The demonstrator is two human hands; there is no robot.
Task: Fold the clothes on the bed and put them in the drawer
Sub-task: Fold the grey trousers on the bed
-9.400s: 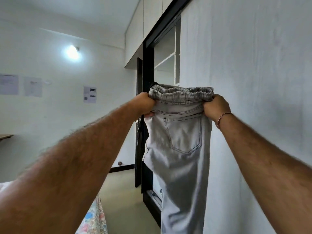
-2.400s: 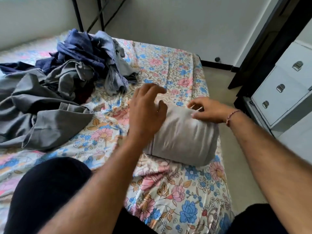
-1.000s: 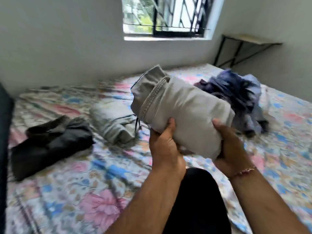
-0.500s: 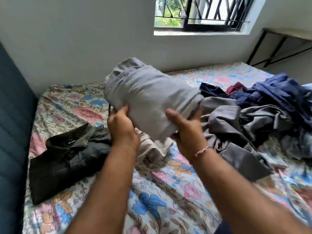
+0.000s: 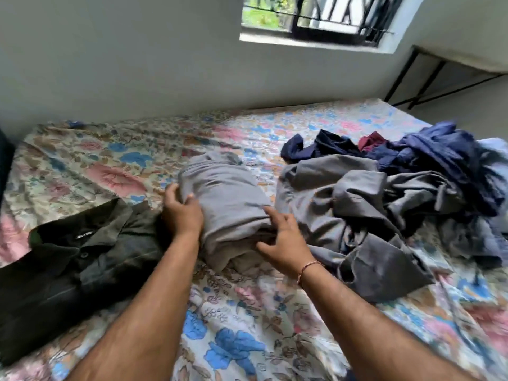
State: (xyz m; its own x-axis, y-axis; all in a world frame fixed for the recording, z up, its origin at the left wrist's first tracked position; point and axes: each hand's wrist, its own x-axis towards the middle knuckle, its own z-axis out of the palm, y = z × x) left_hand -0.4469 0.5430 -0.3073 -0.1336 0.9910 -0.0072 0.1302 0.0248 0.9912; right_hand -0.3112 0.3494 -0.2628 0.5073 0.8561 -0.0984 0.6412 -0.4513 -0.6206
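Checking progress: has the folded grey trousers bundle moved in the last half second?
Yes. The folded trousers came down from the air onto the bed, beside the black shirt.

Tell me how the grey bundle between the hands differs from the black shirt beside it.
The grey bundle is light grey, thickly stacked, with both hands on it; the black shirt is dark, lies flat with its collar showing, untouched. The grey bundle sits farther from the bed's near edge. Both rest on the floral bedsheet.
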